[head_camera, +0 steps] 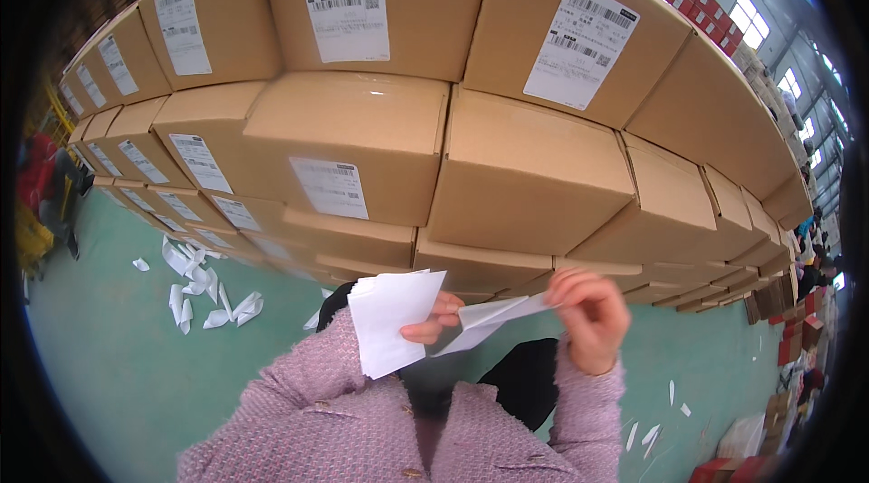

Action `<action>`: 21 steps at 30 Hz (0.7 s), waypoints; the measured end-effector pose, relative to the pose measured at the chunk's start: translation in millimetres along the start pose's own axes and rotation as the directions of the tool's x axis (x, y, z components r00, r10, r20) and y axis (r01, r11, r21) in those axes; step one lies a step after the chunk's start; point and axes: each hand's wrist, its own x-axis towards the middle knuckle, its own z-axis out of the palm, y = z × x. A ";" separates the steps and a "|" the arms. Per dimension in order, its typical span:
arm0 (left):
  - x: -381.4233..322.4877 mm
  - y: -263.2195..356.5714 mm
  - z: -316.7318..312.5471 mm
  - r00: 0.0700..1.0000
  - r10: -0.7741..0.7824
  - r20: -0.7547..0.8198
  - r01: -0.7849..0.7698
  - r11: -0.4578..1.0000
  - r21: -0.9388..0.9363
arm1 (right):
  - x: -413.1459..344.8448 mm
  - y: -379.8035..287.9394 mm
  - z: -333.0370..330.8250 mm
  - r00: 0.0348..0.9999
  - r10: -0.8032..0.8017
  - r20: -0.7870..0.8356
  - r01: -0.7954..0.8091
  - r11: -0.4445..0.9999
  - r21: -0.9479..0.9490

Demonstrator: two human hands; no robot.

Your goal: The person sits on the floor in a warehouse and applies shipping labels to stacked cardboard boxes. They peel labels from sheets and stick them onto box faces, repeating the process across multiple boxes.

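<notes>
In front of my chest, my left hand [434, 325] grips a stack of white paper sheets [394, 316], its fingers showing along the right edge. My right hand [592, 320] pinches the corner of a bent white sheet [492, 323] between thumb and fingertips, and this sheet stretches from there back to the left fingers. Any print on the sheets is turned away from view. Before me stands a wall of stacked cardboard boxes [353, 137]. Several carry white shipping labels [345, 4] with writing and barcodes, while the box face [516, 170] right of centre shows none.
Curled white paper scraps [204, 286] litter the green floor [122, 361] on the left, and a few paper strips [650, 435] lie at right. A person in red [41, 174] is at the far left. Red boxes [791, 340] stand at the right edge.
</notes>
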 end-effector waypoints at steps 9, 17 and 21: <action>26.4 -9.1 11.0 0.992 0.108 0.071 -0.100 0.989 -0.106 | 88.6 -5.5 5.6 0.722 -0.177 0.669 0.675 0.392 -0.625; 43.4 -1.4 19.5 0.998 0.064 0.020 -0.064 0.998 0.009 | 105.7 10.4 3.6 0.674 -0.358 0.646 0.726 0.154 -0.671; 55.6 -5.1 -16.4 0.998 0.060 0.001 -0.060 0.991 0.123 | 99.8 -8.7 -4.0 0.791 -0.585 0.179 0.501 0.451 -0.739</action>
